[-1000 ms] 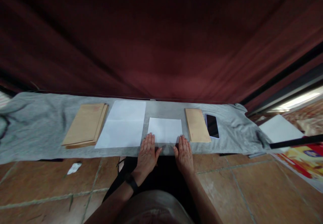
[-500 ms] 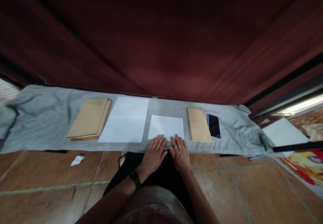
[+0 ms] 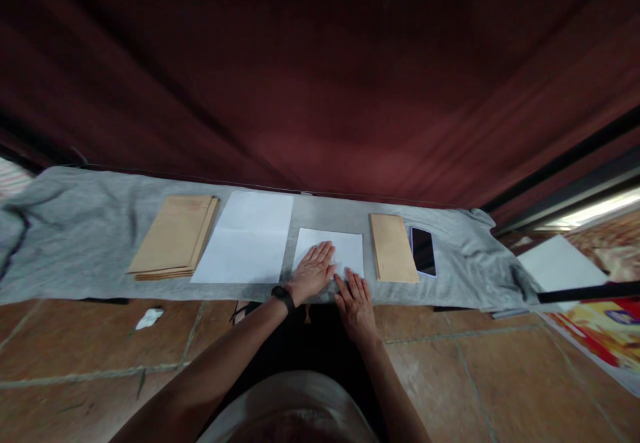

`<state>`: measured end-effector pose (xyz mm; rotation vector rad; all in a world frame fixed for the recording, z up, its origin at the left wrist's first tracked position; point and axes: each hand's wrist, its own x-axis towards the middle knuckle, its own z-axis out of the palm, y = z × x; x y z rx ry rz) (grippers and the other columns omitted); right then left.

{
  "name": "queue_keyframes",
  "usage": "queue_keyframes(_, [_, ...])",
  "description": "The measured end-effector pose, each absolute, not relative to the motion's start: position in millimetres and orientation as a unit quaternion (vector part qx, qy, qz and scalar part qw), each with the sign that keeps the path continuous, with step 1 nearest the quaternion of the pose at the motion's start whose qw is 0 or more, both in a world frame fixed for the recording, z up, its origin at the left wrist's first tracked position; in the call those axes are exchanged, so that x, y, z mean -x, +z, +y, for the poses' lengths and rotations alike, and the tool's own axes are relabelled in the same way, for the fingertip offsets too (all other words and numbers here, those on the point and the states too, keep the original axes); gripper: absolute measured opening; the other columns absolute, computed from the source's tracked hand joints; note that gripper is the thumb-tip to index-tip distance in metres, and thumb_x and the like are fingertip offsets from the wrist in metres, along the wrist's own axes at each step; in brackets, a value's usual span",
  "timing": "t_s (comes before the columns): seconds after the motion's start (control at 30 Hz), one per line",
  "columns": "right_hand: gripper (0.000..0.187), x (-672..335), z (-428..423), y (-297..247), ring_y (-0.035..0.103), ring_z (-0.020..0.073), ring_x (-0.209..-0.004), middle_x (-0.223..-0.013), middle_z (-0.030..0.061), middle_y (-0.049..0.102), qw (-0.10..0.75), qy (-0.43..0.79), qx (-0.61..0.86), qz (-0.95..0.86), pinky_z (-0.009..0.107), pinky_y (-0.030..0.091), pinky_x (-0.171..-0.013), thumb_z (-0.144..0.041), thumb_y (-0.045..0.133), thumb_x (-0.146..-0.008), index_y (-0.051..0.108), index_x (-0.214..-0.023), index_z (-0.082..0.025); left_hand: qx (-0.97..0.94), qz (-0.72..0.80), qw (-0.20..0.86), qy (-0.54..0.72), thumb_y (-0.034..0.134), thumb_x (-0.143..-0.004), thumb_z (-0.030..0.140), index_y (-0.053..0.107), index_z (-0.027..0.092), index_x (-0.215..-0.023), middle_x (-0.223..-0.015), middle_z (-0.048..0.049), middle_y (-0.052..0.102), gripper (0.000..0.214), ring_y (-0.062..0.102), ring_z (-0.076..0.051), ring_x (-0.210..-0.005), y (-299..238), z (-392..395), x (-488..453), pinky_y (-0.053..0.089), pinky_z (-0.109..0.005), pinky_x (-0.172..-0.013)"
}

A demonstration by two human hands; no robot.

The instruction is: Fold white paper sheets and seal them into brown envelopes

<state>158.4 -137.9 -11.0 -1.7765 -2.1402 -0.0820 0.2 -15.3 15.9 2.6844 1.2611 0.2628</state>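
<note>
hands (image 3: 313, 270): 2 | white papers (image 3: 245, 243) on cloth (image 3: 95, 236): 2 | envelope groups (image 3: 170, 236): 2 | phone (image 3: 423, 252): 1

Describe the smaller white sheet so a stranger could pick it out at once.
Start with the long strip of grey cloth. Between the large white sheet and the narrow brown paper beside the phone lies the smaller white sheet. Unlike its neighbours, it has the left hand, with a black wristband, laid across it.

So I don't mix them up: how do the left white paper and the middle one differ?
The left paper is larger; the middle paper is smaller. The left paper is untouched, while the left hand lies on the middle paper. Both are white and flat on the grey cloth.
</note>
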Motion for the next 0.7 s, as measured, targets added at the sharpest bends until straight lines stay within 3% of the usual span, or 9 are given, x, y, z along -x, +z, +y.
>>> queue_keyframes(0.3, [0.05, -158, -137, -14, 0.032, 0.0295, -0.147, -0.162, 0.011, 0.03, 0.182, -0.038, 0.628, -0.756, 0.052, 0.033, -0.116, -0.034, 0.043, -0.103, 0.04, -0.152, -0.025, -0.885, 0.451, 0.088, 0.076, 0.03, -0.102, 0.046, 0.037, 0.008, -0.151, -0.16, -0.0149, 0.033, 0.062, 0.024, -0.026, -0.151, 14, 21, -19, 0.019, -0.045, -0.123])
queue_keyframes(0.7, [0.051, -160, -138, -17, 0.032, 0.0266, -0.147, -0.16, 0.0129, 0.035, 0.183, -0.027, 0.626, -0.758, 0.05, 0.029, -0.117, -0.03, 0.037, -0.104, 0.034, -0.154, -0.02, -0.923, 0.375, 0.041, 0.072, 0.035, -0.101, 0.055, 0.033, 0.013, -0.154, -0.163, -0.0122, 0.027, 0.067, 0.018, -0.026, -0.153, 15, -58, 21, 0.013, -0.05, -0.124])
